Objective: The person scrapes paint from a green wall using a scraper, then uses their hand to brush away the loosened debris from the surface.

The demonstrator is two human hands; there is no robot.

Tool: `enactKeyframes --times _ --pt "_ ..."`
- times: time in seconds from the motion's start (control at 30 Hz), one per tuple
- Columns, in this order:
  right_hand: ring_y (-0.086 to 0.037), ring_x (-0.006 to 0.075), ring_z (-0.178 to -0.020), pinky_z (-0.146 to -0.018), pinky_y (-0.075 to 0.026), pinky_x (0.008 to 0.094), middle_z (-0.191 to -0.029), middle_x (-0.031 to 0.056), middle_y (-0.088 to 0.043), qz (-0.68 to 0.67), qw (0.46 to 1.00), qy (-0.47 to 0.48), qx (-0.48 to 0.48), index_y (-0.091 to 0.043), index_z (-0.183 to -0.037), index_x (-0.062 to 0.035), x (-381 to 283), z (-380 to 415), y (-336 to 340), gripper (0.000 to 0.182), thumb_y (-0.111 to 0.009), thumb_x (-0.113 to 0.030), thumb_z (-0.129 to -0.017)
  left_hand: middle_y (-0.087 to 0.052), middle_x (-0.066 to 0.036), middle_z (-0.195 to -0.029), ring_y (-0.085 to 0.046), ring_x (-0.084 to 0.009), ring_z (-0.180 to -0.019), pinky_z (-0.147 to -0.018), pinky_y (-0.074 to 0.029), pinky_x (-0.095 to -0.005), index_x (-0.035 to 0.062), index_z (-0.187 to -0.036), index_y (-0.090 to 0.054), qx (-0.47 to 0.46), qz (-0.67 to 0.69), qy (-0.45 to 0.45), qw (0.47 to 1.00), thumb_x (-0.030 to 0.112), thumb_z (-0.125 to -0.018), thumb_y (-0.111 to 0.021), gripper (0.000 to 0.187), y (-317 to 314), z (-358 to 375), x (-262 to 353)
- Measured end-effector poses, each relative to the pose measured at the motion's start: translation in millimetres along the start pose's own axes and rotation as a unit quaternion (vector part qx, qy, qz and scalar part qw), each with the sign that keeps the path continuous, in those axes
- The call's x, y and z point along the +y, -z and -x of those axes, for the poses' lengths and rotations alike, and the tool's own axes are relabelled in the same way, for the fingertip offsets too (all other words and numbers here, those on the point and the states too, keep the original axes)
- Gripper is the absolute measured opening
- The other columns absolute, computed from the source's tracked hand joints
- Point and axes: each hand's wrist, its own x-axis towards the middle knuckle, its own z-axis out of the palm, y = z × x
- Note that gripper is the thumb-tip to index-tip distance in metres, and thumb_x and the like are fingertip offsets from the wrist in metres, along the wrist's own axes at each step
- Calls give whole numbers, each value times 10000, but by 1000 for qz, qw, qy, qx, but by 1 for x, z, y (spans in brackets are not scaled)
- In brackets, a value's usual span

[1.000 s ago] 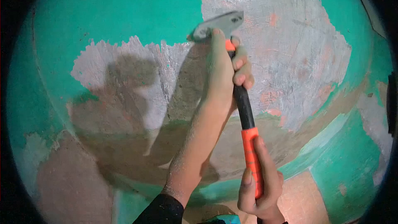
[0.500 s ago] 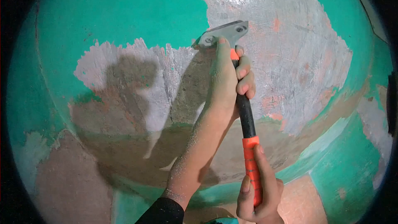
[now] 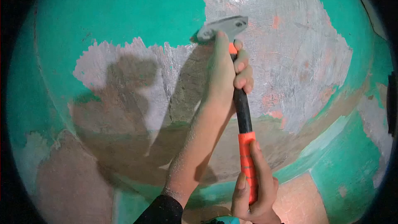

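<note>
A long-handled scraper point(image 3: 243, 114) with a metal head, black shaft and orange grip lies at a slant before me, its head up against the wall. My left hand point(image 3: 226, 68) wraps round the upper shaft, thumb pressed by the metal head point(image 3: 224, 27). Lower down, my right hand point(image 3: 259, 197) is closed on the orange ribbed grip point(image 3: 248, 166). The blade side meets the edge between green paint point(image 3: 124, 12) and a bare grey scraped patch point(image 3: 290, 58). Pale dust coats my left forearm. The blade's exact contact is hidden by the head.
The wall surface bulges, with a brown band point(image 3: 265, 149) along its lower part. Other green panels and bare patches point(image 3: 70, 174) lie below and at both sides. Shadows of my head and arms fall on the left half. A green object point(image 3: 226, 220) shows at the bottom edge.
The scraper and both hands have shifted slightly up and to the left. Both hands keep their hold. The scraper's head now sits a little higher along the paint edge.
</note>
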Motion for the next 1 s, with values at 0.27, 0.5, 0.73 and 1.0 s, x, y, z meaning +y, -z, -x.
enactKeyframes --times 0.27,0.5,0.73,1.0 --pt "-512 101 -559 -541 -432 247 -1098 270 -612 -21 1000 -14 2 -371 -1312 153 0 -6 0 510 -452 -119 -888 -341 49 -557 -303 -70 -368 -360 -298 -251 122 -876 -421 8 -1 -12 1000 571 -949 -337 463 -2 -7 3" --pt "-520 100 -567 -559 -442 239 -1032 240 -625 -24 1000 -14 -10 -393 -1301 146 -12 -13 9 494 -458 -108 -883 -352 47 -581 -313 -66 -389 -387 -314 -252 131 -896 -435 3 24 -25 999 554 -949 -367 432 -7 -9 9" --pt "-515 105 -562 -557 -435 235 -871 174 -628 -6 999 -23 -28 -403 -1302 138 -14 -23 11 483 -459 -87 -879 -356 50 -585 -302 -66 -382 -365 -293 -252 152 -868 -431 -12 48 -51 998 530 -958 -361 394 -12 -19 21" --pt "-505 93 -571 -552 -430 234 -914 179 -637 -13 999 -40 -28 -407 -1319 113 -20 -29 11 487 -458 -74 -872 -344 53 -560 -306 -74 -373 -358 -300 -257 163 -829 -420 -19 56 -37 998 542 -946 -356 402 -13 -28 29"
